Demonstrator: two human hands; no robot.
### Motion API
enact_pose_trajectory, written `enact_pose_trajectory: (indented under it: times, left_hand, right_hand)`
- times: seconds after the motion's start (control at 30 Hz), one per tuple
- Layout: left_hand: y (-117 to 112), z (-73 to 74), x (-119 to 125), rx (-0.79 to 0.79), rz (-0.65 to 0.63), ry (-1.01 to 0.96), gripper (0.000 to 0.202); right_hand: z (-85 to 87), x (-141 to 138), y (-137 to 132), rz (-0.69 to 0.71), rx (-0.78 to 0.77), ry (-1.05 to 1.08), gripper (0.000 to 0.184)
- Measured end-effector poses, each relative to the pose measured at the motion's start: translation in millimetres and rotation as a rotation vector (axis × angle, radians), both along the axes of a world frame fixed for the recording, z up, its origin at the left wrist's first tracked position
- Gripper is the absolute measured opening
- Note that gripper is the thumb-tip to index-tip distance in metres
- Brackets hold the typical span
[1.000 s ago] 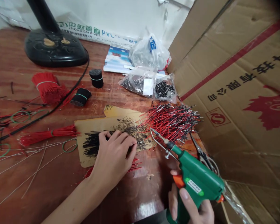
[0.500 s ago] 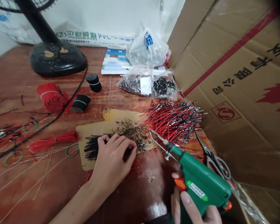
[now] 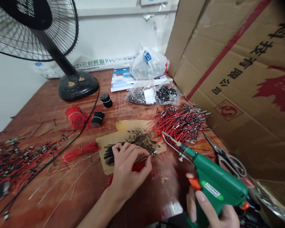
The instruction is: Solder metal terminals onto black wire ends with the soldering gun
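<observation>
My right hand [image 3: 213, 207] is wrapped round the handle of a green soldering gun [image 3: 220, 175] with an orange trigger. Its metal tip and solder guide point up and left, near a heap of red and black wires [image 3: 180, 122] with small metal ends. My left hand [image 3: 133, 164] pinches a thin black wire [image 3: 142, 158] between thumb and forefinger, with a small light end piece [image 3: 154, 152] showing past the fingertips. Under that hand lie a bundle of cut black wires [image 3: 109, 155] and a piece of yellowed card [image 3: 106, 141]. Some red wires show partly behind the hand.
Scissors [image 3: 225, 158] lie on the right beside a big cardboard box [image 3: 228, 79]. A black fan [image 3: 78, 87] stands at the back left, its cord crossing the table. Behind are bags of black parts [image 3: 166, 94], black bundles [image 3: 98, 118] and a red bundle [image 3: 76, 117]. Loose wires [image 3: 21, 161] spread at left.
The camera view has tilted up and shifted left, showing more of the fan and the loose wires. Both hands keep their holds, and the black wire's end piece shows more clearly.
</observation>
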State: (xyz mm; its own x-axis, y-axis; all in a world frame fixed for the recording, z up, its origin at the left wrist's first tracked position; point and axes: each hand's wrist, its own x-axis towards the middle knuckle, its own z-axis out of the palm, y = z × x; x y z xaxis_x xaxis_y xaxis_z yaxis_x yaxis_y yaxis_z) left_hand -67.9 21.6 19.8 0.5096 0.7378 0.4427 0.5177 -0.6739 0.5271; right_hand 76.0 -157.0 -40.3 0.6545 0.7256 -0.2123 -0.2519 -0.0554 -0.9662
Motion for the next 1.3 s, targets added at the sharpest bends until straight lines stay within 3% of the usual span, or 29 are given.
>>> enact_pose_trajectory:
  times: [0.17, 0.3, 0.63, 0.8, 0.97, 1.3]
  left_hand:
    - [6, -8.5, -2, 0.004, 0.044, 0.243, 0.013]
    - [9, -11.6, -5, -0.001, 0.042, 0.342, 0.012]
    - [10, -5.6, -7, -0.043, 0.032, 0.357, 0.010]
    - [9, 0.0, -6, 0.005, -0.028, 0.313, 0.009]
    - [11, -4.5, -1, 0.088, -0.069, 0.377, 0.020]
    - [15, -6.3, -2, 0.019, -0.061, 0.373, 0.015]
  right_hand:
    - [15.1, -11, 8, -0.109, 0.058, -0.005, 0.041]
    - [22.6, -16, 10, -0.095, 0.092, 0.034, 0.038]
    - [18.0, -7, 4, 0.049, 0.154, -0.150, 0.037]
    - [17.1, -8, 3, 0.039, 0.169, -0.154, 0.043]
    - [18.2, -9, 4, 0.022, 0.174, -0.160, 0.042]
    - [14.2, -8, 3, 0.016, 0.201, -0.146, 0.036]
